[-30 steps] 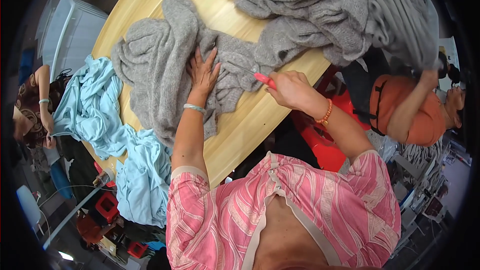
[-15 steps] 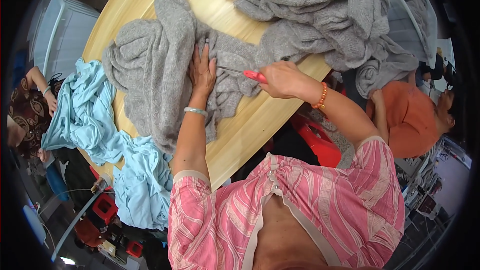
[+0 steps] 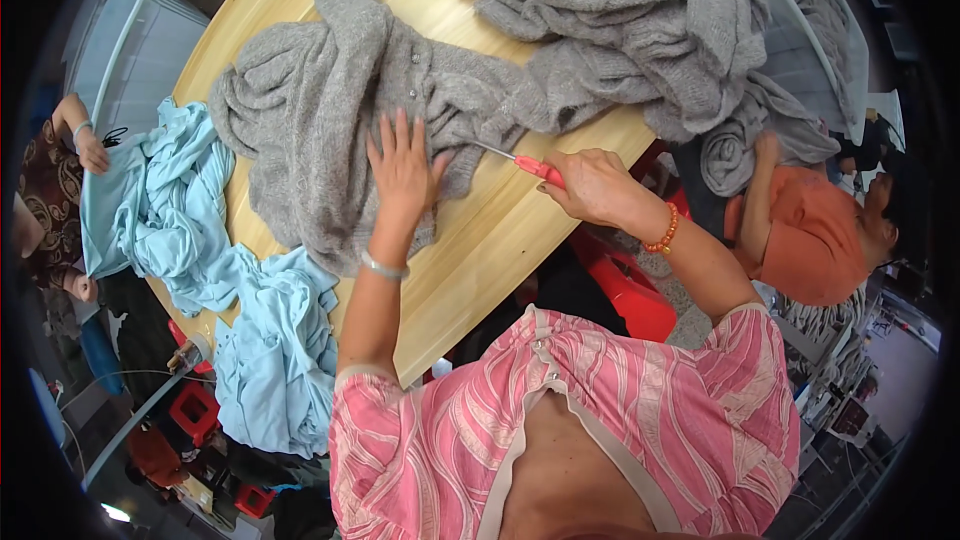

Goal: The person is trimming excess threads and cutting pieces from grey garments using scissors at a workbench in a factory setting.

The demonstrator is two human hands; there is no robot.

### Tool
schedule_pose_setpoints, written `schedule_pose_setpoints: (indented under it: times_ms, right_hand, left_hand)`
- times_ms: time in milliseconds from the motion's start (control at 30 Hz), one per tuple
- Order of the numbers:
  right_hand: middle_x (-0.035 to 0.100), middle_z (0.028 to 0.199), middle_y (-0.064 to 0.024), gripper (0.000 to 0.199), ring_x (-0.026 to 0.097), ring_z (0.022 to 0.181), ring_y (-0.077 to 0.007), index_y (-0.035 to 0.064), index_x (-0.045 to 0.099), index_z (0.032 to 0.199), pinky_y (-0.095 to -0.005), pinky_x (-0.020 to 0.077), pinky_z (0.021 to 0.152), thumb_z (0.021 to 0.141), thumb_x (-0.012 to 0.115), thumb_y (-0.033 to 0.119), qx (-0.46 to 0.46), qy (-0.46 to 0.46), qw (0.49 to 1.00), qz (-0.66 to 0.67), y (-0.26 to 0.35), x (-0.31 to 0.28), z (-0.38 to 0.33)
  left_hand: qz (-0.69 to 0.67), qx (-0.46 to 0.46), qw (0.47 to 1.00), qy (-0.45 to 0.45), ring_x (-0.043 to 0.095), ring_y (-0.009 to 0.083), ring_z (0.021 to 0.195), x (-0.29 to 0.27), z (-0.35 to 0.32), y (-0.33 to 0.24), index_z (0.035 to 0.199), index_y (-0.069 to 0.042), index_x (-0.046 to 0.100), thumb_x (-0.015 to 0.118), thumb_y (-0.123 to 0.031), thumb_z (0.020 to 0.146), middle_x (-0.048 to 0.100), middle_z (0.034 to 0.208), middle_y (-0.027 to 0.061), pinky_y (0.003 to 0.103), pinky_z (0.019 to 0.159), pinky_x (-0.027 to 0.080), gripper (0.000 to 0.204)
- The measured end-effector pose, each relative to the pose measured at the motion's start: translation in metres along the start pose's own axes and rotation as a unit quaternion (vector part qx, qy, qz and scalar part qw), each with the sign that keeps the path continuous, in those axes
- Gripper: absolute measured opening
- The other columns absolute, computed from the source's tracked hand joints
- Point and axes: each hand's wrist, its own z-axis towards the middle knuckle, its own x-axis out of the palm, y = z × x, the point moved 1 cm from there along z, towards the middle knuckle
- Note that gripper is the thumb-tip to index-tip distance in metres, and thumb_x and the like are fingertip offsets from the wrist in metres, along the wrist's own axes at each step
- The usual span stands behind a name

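Note:
On the wooden table lies a fuzzy grey knit garment, bunched in thick folds on its left side and flatter in the middle, where small shiny buttons show. My left hand rests palm down on it with the fingers spread. In my right hand, by the table's near edge, is a red-handled tool with a thin metal shaft. The shaft points left, and its tip is at the knit just right of my left hand. Whether the tip is hooked or pointed is too small to tell.
A large grey knit heap covers the table's far right. Light blue cloth hangs over the left edge, held by another person's hand. A person in orange sits at right. Pale bins and a red stool surround the table.
My left hand has slid nearer to me along the garment and its fingers have spread. My right hand with the tool has shifted slightly nearer and right. The person in orange has raised an arm.

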Motion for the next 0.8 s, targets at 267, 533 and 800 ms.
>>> schedule_pose_setpoints:
  times_ms: [267,533,800]
  right_hand:
    - [0.065,0.073,-0.018,0.023,0.064,0.074,-0.0367,0.0039,0.063,0.083,-0.0457,0.05,0.067,0.08,0.064,0.027,-0.113,0.078,0.991,-0.011,0.027,0.037,-0.01]
    - [0.062,0.072,-0.0216,0.029,0.062,0.074,-0.0411,0.0043,0.056,0.093,-0.0489,0.0487,0.068,0.085,0.062,0.031,-0.013,-0.005,1.0,0.003,0.013,0.039,-0.021]
    - [0.063,0.072,-0.0215,0.025,0.063,0.074,-0.0406,0.004,0.056,0.092,-0.0492,0.0495,0.069,0.086,0.06,0.028,0.025,-0.021,0.999,0.002,0.002,0.05,-0.03]
  left_hand:
    - [-0.063,-0.003,0.997,-0.046,0.028,0.0322,0.137,0.058,-0.054,0.024,0.139,-0.008,0.038,0.058,-0.027,0.086,0.031,0.148,0.0134,0.055,0.099,0.035,0.059]
    - [-0.094,0.036,0.993,-0.058,0.054,0.0299,0.108,0.0,-0.048,0.056,0.124,-0.008,0.054,0.055,-0.004,0.077,0.057,0.122,0.0116,0.044,0.087,0.043,0.047]
    - [-0.303,-0.2,0.837,-0.409,0.064,0.0216,0.093,-0.102,-0.049,0.232,0.107,-0.002,0.065,0.044,0.002,0.076,0.067,0.105,0.0117,0.031,0.085,0.048,0.037]
